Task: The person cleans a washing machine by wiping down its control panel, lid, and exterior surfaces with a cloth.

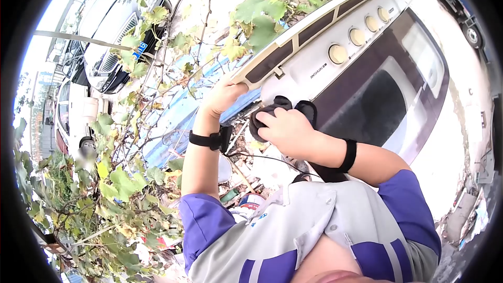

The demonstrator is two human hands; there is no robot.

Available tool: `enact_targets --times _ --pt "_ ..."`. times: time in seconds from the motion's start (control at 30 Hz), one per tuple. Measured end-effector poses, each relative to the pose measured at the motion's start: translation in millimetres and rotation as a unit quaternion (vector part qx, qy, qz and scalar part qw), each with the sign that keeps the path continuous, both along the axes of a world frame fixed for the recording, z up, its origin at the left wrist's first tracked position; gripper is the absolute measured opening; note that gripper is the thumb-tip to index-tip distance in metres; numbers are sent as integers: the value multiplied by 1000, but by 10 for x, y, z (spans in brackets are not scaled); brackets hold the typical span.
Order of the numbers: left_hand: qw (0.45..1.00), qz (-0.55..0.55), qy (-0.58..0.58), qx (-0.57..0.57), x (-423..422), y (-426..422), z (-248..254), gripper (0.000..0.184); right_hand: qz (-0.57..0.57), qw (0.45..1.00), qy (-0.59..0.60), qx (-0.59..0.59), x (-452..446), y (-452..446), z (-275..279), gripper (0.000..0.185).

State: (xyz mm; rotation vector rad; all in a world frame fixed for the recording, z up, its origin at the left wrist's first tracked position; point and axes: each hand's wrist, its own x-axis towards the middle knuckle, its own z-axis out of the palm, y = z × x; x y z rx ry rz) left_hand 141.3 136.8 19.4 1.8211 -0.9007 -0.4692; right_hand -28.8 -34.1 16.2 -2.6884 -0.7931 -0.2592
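A twin-tub washing machine (361,99) with a purple-brown top and a white control panel (320,63) with several cream knobs is in front of me. Along its far edge stands a long cream strip (314,32) with dark insets. My left hand (226,97) has its fingers closed round the near end of this strip. My right hand (289,132) is closed on a dark, bunched-up cloth (260,120) by the machine's corner. Its thumb and fingers press into the fabric, and part of the cloth is hidden behind the hand.
Vine branches with leaves (126,183) spread on the left and hang over the machine's far side. Blue boards (178,131) and rubble lie below. A parked black car (112,36) stands at upper left, and a vehicle wheel (471,35) shows at upper right.
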Motion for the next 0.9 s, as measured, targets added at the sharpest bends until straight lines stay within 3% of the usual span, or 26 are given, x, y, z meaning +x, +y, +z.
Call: enact_targets --times 0.03,0.07,0.13,0.27,0.33,0.4,0.43,0.47,0.53,0.57,0.63,0.67,0.8,0.87,0.9 --pt "999 -17 -39 -16 -9 7 -34 17 -59 996 -40 44 56 -141 92 14" --pt "997 12 72 30 -30 -5 31 19 -116 987 -75 87 112 -261 159 18" --pt "992 39 119 30 -34 -29 -41 20 -221 967 -103 69 310 -481 255 29" --pt "998 16 67 4 -133 -67 68 34 -183 982 -39 -20 322 -385 32 31" --pt "997 16 76 20 -142 -83 96 41 -172 985 17 -3 248 -340 72 31" --pt "997 11 75 19 -145 -85 106 40 -118 983 -3 141 268 -565 -44 24" --pt "999 -7 30 10 -108 -73 47 35 -117 969 73 206 248 -689 21 31" --pt "999 -6 -8 38 -59 -24 -24 33 -135 954 56 260 234 -790 -33 34" --pt "996 -15 -73 54 -14 35 -114 29 -226 899 157 341 253 -999 148 36" --pt "994 -23 -103 41 -19 35 -130 27 -269 890 123 348 309 -1094 114 38" --pt "982 -52 -176 40 22 69 -165 25 -345 869 81 345 470 -1302 -51 44" --pt "988 -34 -142 41 26 73 -203 25 -378 884 29 275 529 -1327 -170 44" --pt "998 3 -59 19 -50 -10 -115 25 -252 955 80 134 283 -681 -118 41" --pt "999 5 -47 13 -74 -18 -103 24 -237 959 109 112 218 -682 -11 39" --pt "998 4 -58 6 -106 -37 -75 24 -227 955 101 161 200 -775 -37 38"
